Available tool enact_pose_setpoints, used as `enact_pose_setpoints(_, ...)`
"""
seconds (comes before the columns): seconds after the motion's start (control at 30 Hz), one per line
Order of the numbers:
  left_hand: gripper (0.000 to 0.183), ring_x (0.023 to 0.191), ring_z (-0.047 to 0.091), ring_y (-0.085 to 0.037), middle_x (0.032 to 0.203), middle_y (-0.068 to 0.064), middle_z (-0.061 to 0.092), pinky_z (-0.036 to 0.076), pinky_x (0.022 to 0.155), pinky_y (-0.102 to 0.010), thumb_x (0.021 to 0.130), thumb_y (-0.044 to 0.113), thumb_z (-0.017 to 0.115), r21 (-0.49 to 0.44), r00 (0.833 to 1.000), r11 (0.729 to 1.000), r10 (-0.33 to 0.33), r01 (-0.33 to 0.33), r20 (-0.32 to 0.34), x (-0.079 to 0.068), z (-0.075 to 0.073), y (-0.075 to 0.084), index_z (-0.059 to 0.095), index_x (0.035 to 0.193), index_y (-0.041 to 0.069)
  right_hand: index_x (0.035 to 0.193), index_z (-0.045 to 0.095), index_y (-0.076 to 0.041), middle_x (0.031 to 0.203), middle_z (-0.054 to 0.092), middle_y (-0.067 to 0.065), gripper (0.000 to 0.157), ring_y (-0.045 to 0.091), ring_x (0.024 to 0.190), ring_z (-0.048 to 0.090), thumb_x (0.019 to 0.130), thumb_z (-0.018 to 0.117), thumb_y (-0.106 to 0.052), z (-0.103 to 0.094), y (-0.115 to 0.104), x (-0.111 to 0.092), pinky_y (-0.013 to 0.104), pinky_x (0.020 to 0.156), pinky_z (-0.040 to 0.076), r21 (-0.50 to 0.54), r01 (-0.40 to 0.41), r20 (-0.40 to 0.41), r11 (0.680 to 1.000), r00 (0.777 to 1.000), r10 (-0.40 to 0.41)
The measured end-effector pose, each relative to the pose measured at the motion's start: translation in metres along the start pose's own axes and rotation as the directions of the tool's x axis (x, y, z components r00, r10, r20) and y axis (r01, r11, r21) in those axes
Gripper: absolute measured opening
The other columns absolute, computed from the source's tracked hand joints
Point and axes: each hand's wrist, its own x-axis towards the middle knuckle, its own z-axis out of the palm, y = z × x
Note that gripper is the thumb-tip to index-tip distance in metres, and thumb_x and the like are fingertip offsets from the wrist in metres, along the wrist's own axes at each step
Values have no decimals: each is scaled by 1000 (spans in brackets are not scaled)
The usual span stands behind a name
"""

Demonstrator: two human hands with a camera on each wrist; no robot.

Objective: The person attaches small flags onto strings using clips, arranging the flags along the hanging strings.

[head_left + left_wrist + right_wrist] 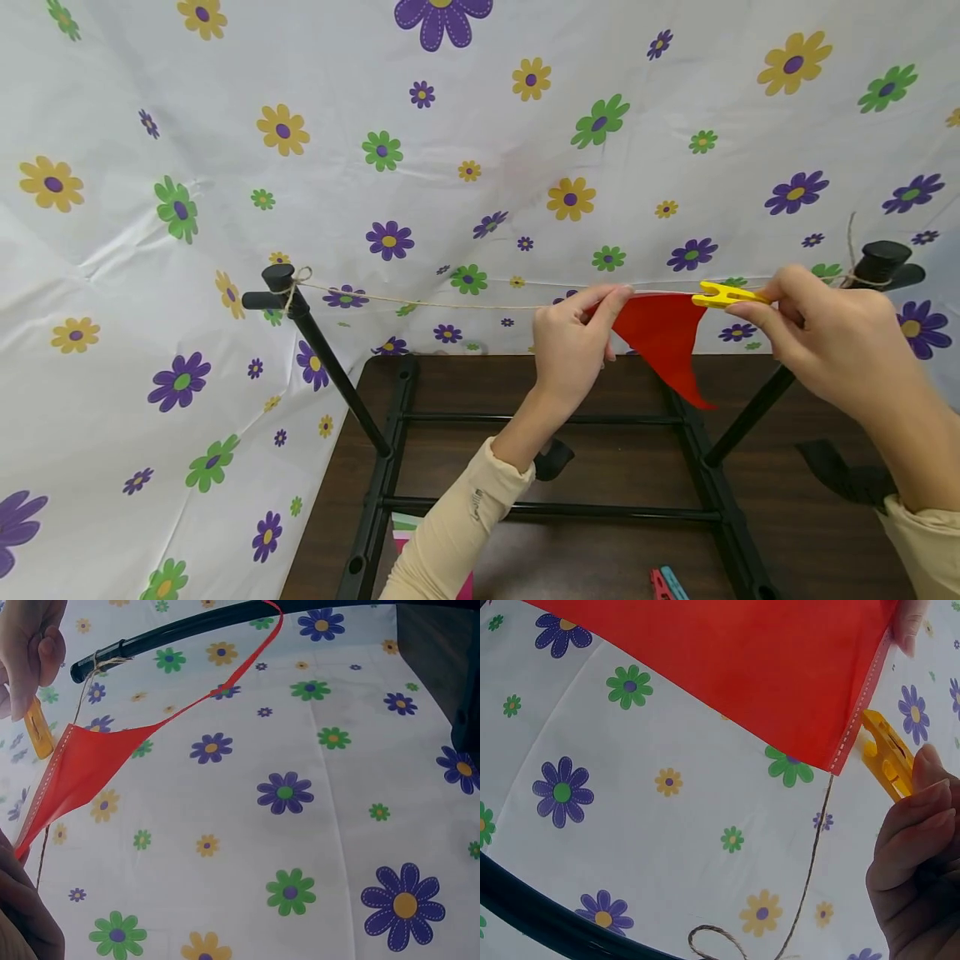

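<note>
A red triangular pennant (667, 337) with a white-stitched top edge hangs along a twine string (420, 302). My left hand (570, 346) pinches its left top corner at the string. With thumb and fingers my right hand (840, 333) pinches a yellow clothespin (723, 295), its tip right at the pennant's right top corner. In the right wrist view the clothespin (887, 754) meets the stitched edge at an angle, near the corner where the twine runs on. The left wrist view shows the pennant (90, 769) from the side, its point trailing away.
A black tube frame (600, 510) stands on a dark brown table (450, 387). Twine is tied to its left post (330, 358) and right post (873, 267). A red clothespin (661, 585) and a blue clothespin (674, 582) lie in front. Behind hangs a flowered cloth (225, 333).
</note>
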Motion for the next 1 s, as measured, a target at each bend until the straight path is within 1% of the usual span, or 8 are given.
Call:
enact_pose_setpoints(0.17,19,44,50,-1,59,-6,63,43,40,-24,101,13,69,-20,1000,1000,-16,16,3,1,4,-3,78,107,-3,86,52,1,60,38,-4,74,0,49,20,104,26,-66,3,7,0,22,39,24,1,26,24,1000,999,-26)
enact_pose_setpoints(0.4,19,45,51,-1,59,-6,62,40,38,-24,100,13,70,-23,999,999,-35,35,4,1,9,-5,78,108,-2,87,53,0,60,37,-4,74,1,48,22,103,25,-67,4,14,2,21,40,28,-5,24,58,1000,998,-24)
enact_pose_setpoints(0.63,21,46,51,-2,61,-7,64,41,39,-24,100,15,70,-32,997,997,-72,73,4,0,14,-6,78,109,-2,87,52,0,61,35,-4,74,1,49,21,103,24,-67,5,19,2,22,40,27,-7,38,75,999,997,-37)
enact_pose_setpoints(1.0,20,48,54,-2,69,-9,69,45,42,-24,101,16,69,-25,997,996,-83,83,5,0,20,-11,78,109,-1,86,52,-1,60,31,-6,75,1,49,20,99,25,-69,5,26,3,24,41,23,2,36,111,999,993,-36)
